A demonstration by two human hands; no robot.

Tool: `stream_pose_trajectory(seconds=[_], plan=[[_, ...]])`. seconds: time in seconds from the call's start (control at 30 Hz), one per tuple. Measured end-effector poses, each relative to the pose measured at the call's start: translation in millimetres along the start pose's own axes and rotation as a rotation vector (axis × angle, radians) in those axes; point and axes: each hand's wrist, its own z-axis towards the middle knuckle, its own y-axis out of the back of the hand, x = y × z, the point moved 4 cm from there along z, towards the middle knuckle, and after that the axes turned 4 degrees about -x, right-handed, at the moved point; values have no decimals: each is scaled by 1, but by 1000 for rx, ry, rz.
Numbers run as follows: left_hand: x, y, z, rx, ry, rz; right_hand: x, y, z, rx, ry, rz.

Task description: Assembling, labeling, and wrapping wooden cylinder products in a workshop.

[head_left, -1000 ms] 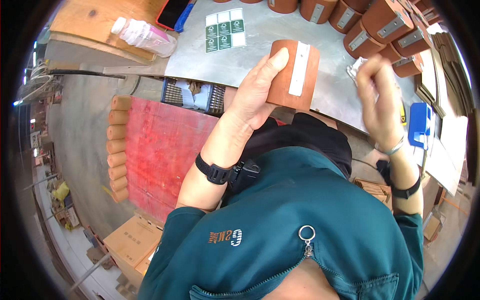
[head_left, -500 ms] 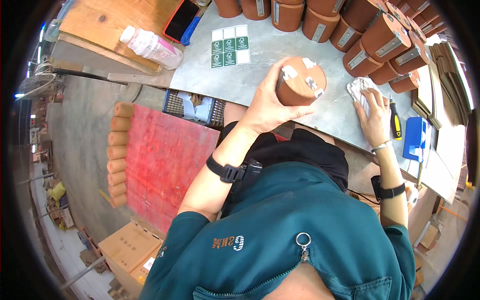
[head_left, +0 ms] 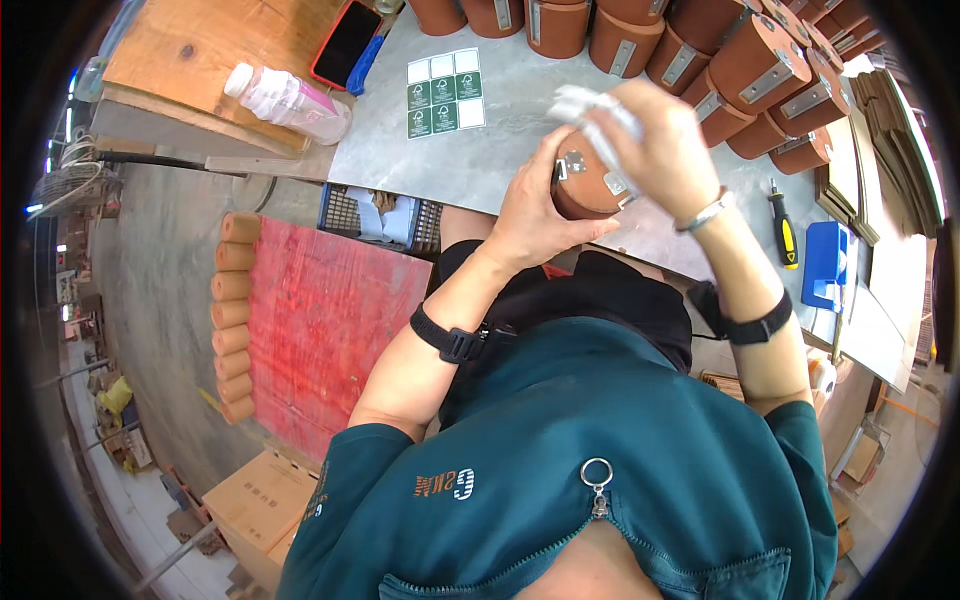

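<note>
My left hand (head_left: 520,220) is closed around the side of a short reddish-brown cylinder (head_left: 588,190) near the table's front edge. Small shiny metal pieces show on the cylinder's top face. Over that face my right hand (head_left: 660,145) grips a crumpled white cloth (head_left: 597,108), both smeared by motion. The hand and cloth hide part of the cylinder's far right side; whether the cloth touches it I cannot tell. A yellow-and-black screwdriver (head_left: 784,232) lies to the right, beside a blue plastic holder (head_left: 825,265).
Similar brown cylinders (head_left: 560,28) with metal strips crowd the table's far side, stacked at right. A sheet of green and white stickers (head_left: 443,92), a phone (head_left: 345,45) and a plastic bottle (head_left: 290,103) lie to the left. Lighter cylinders (head_left: 232,285) line a red board (head_left: 325,300).
My right hand has lifted the white cloth off the table and brought it left, over the cylinder. The white bits on the cylinder's top now appear as shiny metal. My left hand still holds it.
</note>
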Motion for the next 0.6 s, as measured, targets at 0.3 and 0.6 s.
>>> stream_pose_trajectory(seconds=[0.3,0.6], plan=[[-3,8,2,61,-72,-88,-19,74,-69,-86,-113,-567],[-23,1,5,-3,359,-760,51,0,-79,6,-206,224]])
